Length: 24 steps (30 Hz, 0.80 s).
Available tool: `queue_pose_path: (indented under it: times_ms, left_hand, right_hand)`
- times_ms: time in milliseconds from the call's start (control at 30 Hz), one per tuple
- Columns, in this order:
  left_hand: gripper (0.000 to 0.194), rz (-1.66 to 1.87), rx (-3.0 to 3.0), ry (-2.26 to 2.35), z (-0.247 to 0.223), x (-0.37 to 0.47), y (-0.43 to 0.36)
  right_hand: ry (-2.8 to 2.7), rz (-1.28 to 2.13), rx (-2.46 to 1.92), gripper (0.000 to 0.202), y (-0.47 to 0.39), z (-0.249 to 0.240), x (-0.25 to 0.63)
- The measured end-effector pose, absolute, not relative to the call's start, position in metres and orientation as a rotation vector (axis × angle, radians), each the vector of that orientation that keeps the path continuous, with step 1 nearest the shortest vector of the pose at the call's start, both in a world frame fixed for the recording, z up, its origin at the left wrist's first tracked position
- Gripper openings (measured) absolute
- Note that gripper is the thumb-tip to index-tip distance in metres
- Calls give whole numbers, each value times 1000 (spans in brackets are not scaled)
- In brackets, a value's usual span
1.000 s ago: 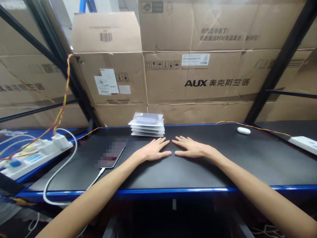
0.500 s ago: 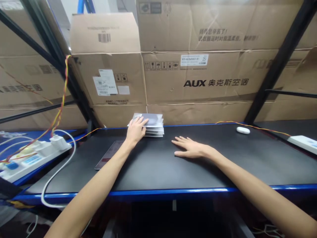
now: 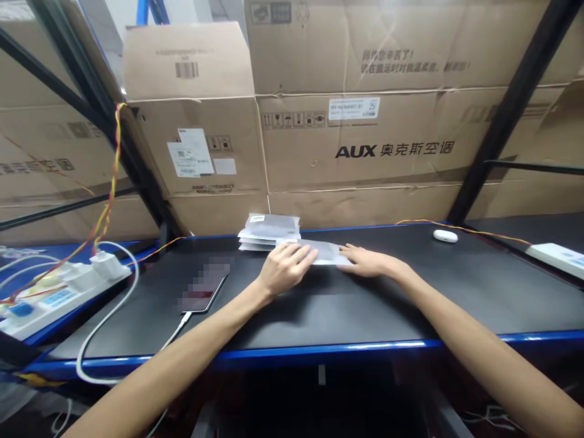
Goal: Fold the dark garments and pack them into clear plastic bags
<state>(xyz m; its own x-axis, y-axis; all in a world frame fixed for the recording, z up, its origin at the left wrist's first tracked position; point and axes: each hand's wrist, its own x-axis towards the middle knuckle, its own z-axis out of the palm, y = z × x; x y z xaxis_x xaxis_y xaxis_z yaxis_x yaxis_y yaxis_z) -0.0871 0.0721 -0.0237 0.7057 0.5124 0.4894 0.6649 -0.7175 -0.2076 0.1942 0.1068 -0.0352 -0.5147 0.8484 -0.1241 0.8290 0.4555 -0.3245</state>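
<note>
Over the bench (image 3: 378, 316): packet (image 3: 326, 250), freshly off the stack (image 3: 269, 228).
Left hand (image 3: 285, 267): mine, clasping it.
Right hand (image 3: 367, 261): meets its end; grip, I cannot tell.

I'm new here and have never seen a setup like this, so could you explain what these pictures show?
There is no machine: these are a person's bare hands. Every picture comes from one camera worn on the head, looking forward and down. The left hand holds a pale flat packet; the right hand is at its other end, its grip unclear. On the dark work surface, a stack of similar packets sits behind the left hand, a phone lies left, and a small white object lies right.
</note>
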Motion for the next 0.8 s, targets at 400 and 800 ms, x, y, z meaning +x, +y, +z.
queue_pose_path:
  times_ms: [400,800]
  left_hand:
    - [62,-425,-3094,-731,-30,-92,83]
    - [19,-737,-3059,-782,-27,-128,104]
  right_hand:
    - [-2364,235,-1843,58,114,-34,215]
    - [-2521,482,-1337,68,93,-31,176]
